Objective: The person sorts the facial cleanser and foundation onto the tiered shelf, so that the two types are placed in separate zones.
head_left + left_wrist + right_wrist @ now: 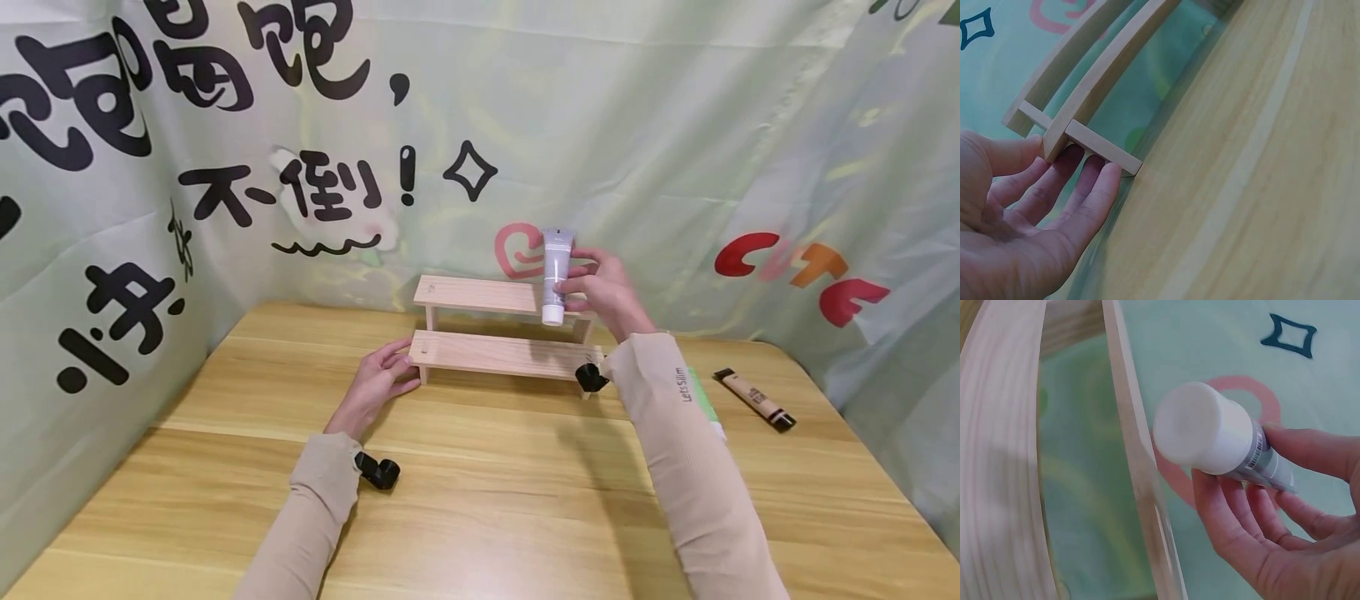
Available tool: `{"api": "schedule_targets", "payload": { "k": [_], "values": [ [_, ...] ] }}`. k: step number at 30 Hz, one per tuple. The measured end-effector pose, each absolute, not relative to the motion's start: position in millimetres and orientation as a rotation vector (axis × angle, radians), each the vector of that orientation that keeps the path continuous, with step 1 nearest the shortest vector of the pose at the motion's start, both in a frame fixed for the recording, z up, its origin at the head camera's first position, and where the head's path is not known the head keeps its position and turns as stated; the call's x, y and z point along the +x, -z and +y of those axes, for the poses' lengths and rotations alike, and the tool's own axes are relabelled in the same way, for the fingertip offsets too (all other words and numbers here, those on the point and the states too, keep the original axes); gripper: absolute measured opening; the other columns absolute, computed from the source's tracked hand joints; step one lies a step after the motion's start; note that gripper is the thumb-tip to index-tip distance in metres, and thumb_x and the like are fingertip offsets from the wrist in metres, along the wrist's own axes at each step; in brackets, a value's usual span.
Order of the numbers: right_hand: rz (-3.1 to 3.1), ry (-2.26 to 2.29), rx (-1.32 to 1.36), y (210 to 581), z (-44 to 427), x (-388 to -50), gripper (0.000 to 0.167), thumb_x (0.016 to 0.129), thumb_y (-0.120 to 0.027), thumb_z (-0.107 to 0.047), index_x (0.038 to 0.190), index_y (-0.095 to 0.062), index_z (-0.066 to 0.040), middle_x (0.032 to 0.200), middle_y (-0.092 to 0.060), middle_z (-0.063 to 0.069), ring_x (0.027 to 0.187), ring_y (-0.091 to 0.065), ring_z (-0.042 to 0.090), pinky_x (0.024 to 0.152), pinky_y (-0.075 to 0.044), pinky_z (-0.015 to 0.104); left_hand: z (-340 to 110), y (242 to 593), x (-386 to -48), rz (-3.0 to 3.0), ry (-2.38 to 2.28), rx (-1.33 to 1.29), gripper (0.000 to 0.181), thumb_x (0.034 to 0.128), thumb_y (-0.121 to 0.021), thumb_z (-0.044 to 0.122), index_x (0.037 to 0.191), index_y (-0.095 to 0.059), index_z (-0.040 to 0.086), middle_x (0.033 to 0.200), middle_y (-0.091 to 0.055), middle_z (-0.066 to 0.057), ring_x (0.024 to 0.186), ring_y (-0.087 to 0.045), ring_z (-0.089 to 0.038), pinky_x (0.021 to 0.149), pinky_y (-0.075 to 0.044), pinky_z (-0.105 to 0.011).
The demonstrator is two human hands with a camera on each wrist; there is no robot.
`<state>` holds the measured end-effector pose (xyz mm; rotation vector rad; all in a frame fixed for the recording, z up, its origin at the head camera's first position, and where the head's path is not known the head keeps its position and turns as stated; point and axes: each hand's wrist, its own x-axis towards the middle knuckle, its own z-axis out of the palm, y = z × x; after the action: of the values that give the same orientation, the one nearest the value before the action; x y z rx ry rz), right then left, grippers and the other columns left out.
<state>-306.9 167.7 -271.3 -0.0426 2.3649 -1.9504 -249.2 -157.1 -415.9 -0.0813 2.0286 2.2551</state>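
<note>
A two-tier wooden display rack (495, 353) stands at the back of the table. My left hand (373, 382) holds the left end of its lower tier; in the left wrist view the thumb lies against the board end (1055, 145), with the fingers curled by the leg (1102, 147). Above the right part of the upper tier, my right hand (609, 293) pinches a pale grey-lilac squeeze tube (557, 265) between thumb and fingers. The tube is nearly upright, white cap (1188, 428) downward. In the right wrist view a gap separates the cap from the rack.
To the right lies a beige tube with black ends (754, 402). A green-and-white item (703, 398) is partly hidden behind the right sleeve. A printed fabric backdrop (637, 167) hangs close behind the rack and around the table (465, 500).
</note>
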Motion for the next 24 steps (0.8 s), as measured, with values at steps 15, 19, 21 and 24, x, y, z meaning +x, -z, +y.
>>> {"api": "schedule_targets", "payload": {
  "k": [15,19,21,24],
  "values": [
    [2.472,2.188,-0.205,281.1,99.3,-323.6,0.071,0.081,-0.07,0.022,0.143,-0.043,0.003,0.111,-0.052,0.013,0.095,-0.058,0.023,0.075,-0.063,0.031,-159.7,414.2,-247.9,2.028,-2.256,-0.106,0.046,0.1078,-0.045,0.001,0.154,-0.04,0.001,0.142,-0.049,-0.029,0.119,-0.058,-0.035,0.094,-0.058,-0.034],
    [2.583,2.245,-0.282,288.7,80.7,-328.2,0.068,0.078,-0.07,0.022,0.14,-0.046,0.006,0.112,-0.055,0.017,0.098,-0.058,0.027,0.089,-0.057,0.033,-159.9,414.9,-248.3,2.034,-2.266,-0.113,0.046,0.1074,-0.046,0.001,0.153,-0.042,0.002,0.142,-0.05,-0.028,0.119,-0.058,-0.035,0.093,-0.059,-0.034],
    [2.622,2.271,-0.318,292.9,73.1,-329.6,0.066,0.077,-0.069,0.023,0.138,-0.048,0.006,0.111,-0.057,0.019,0.098,-0.059,0.03,0.093,-0.055,0.034,-158.8,415.4,-248.8,2.031,-2.268,-0.109,0.046,0.1073,-0.046,0.001,0.153,-0.043,0.002,0.141,-0.051,-0.028,0.118,-0.058,-0.034,0.092,-0.059,-0.034],
    [2.669,2.299,-0.365,299.0,63.4,-331.2,0.063,0.077,-0.067,0.024,0.134,-0.05,0.006,0.112,-0.058,0.022,0.099,-0.06,0.032,0.093,-0.055,0.038,-157.0,416.0,-249.1,2.018,-2.27,-0.107,0.046,0.1071,-0.047,0.001,0.153,-0.043,0.002,0.14,-0.051,-0.028,0.117,-0.059,-0.034,0.092,-0.059,-0.035]
  ]
}}
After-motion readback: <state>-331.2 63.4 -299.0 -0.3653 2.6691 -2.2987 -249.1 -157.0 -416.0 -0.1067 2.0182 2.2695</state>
